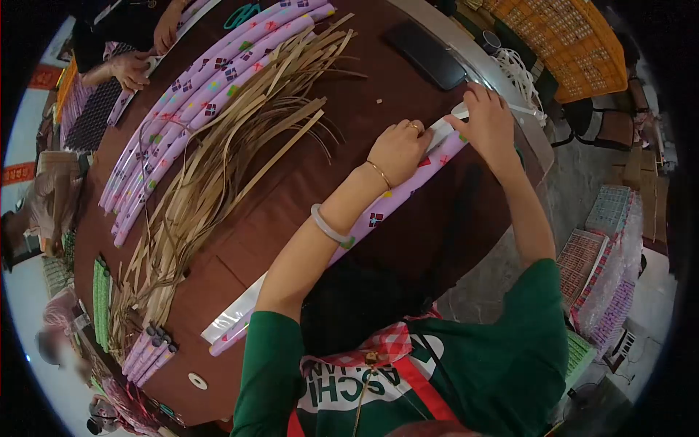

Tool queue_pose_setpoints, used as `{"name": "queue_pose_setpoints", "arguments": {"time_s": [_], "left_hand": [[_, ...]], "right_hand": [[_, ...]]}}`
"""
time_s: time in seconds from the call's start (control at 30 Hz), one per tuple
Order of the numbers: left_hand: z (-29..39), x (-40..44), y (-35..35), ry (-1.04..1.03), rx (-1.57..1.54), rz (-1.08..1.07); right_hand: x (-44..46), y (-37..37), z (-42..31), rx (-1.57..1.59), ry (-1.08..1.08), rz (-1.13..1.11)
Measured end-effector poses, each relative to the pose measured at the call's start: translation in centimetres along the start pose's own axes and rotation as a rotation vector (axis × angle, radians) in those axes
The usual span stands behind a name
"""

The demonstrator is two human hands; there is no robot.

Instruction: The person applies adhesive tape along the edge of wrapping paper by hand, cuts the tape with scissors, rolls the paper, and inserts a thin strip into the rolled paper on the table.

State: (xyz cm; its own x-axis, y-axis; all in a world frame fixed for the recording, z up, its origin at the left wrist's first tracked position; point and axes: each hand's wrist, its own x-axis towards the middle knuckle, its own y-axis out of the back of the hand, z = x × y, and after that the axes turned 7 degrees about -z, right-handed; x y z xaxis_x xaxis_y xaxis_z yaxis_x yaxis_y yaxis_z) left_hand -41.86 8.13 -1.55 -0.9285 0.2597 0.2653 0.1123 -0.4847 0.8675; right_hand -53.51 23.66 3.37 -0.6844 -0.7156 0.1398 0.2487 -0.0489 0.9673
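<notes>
A long purple patterned roll of sheet (375,220) lies diagonally across the table in front of me, with a pale, shiny strip (237,315) along its edge. My left hand (399,151), wearing a ring, a thin bracelet and a pale bangle, has its fingers curled and pressed onto the roll near its far end. At that end is my right hand (488,127), thumb and fingers bent around a small white piece (460,111) of the strip. What lies under the left fingers is hidden.
Several purple patterned rolls (193,102) and a bundle of brown flat strips (218,160) lie to the left. A black phone (424,52) rests near the far edge. Another person's hands (129,71) work at upper left. An orange crate (557,44) stands beyond the table.
</notes>
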Motion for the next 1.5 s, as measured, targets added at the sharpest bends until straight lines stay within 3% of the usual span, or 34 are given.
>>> {"name": "queue_pose_setpoints", "arguments": {"time_s": [0.2,0.63,0.8,0.87,0.97,1.03,1.13,1.33,1.5], "left_hand": [[-0.2,0.1,-0.2,0.011,-0.007,-0.032],[-0.1,0.7,-0.3,-0.039,0.035,-0.067],[0.1,1.2,0.3,-0.04,0.093,-0.151],[0.2,1.3,0.6,0.001,0.114,-0.225],[0.0,1.2,0.1,-0.022,0.097,-0.155],[0.1,1.5,0.3,-0.004,0.104,-0.204],[0.3,2.1,0.8,0.032,0.094,-0.304],[0.0,3.6,0.8,0.056,0.137,-0.45],[-0.4,3.2,0.7,0.026,0.105,-0.435]], "right_hand": [[0.1,-0.1,0.0,0.066,-0.014,-0.105],[-0.1,0.3,0.6,0.136,-0.012,-0.065],[-1.5,0.7,1.5,0.265,0.001,0.189],[-3.1,1.8,2.1,0.378,-0.119,0.304],[-7.6,1.6,2.9,0.489,-0.257,0.358],[-10.5,0.7,3.2,0.489,-0.444,0.269],[-13.1,-0.6,3.2,0.556,-0.507,0.154],[-13.6,-2.3,3.8,0.503,-0.491,0.051],[-13.2,-1.5,4.3,0.554,-0.582,-0.083]]}}
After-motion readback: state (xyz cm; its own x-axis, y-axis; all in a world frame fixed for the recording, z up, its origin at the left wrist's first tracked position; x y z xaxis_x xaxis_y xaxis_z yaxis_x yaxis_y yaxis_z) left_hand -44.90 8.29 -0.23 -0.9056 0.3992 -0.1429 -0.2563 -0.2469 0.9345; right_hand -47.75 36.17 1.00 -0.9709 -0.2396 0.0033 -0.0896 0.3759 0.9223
